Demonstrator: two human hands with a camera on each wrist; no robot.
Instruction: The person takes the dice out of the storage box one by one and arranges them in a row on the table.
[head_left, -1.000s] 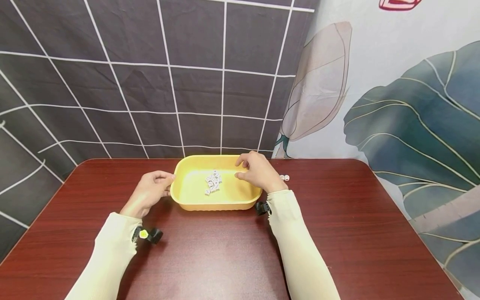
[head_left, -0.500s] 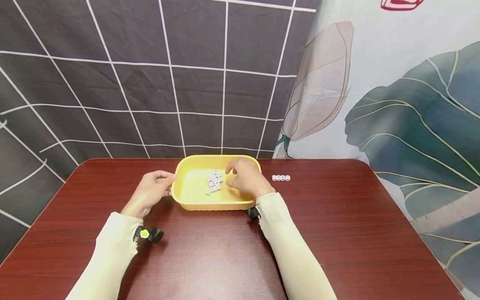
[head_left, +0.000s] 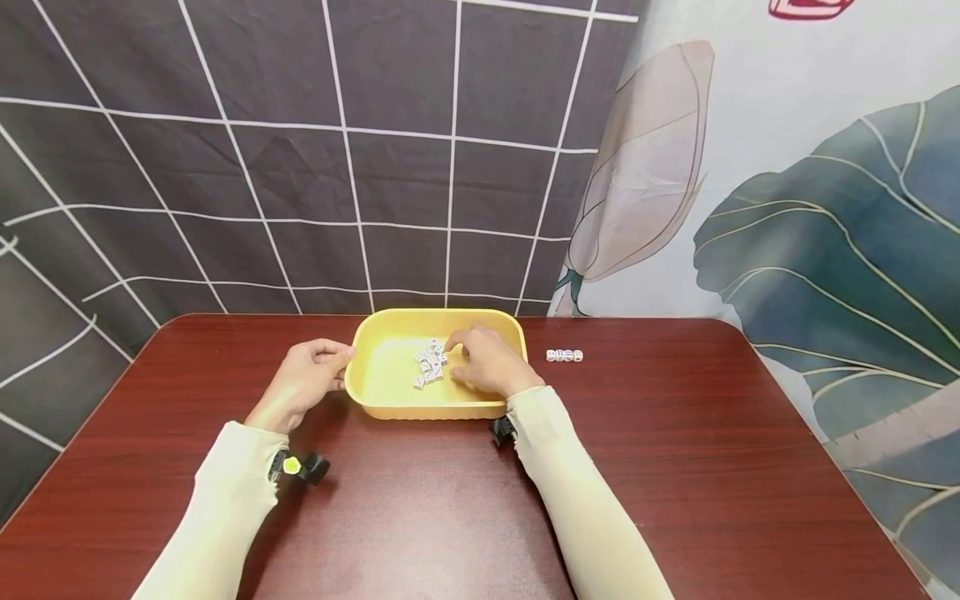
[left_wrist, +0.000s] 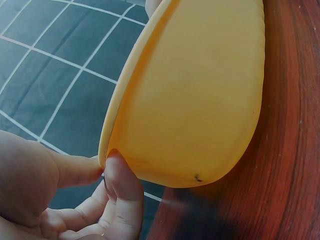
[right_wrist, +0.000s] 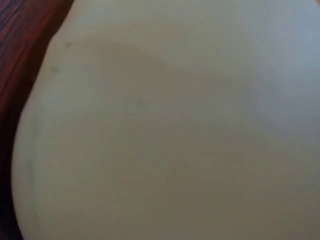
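A yellow plastic basin (head_left: 397,412) sits at the back of the table, with a cluster of small white dice (head_left: 429,365) on its floor. My left hand (head_left: 303,375) pinches the basin's left end; in the left wrist view the thumb and a finger (left_wrist: 121,180) grip its rim. Inside the right half of the basin, my right hand (head_left: 487,360) has its bent index finger and thumb apart beside the dice. Nothing shows between them. A short row of dice (head_left: 564,355) lies on the table right of the basin. A blurred pale surface fills the right wrist view.
The dark red wooden table (head_left: 675,467) carries the basin and the dice row. A dark cloth with white grid lines (head_left: 390,183) hangs behind it, and a leaf-patterned cloth (head_left: 825,250) hangs at the right.
My right hand has moved left and lower into the basin, nearer the dice. The dice row at the right, partly hidden before, shows fully. My left hand keeps its grip on the rim.
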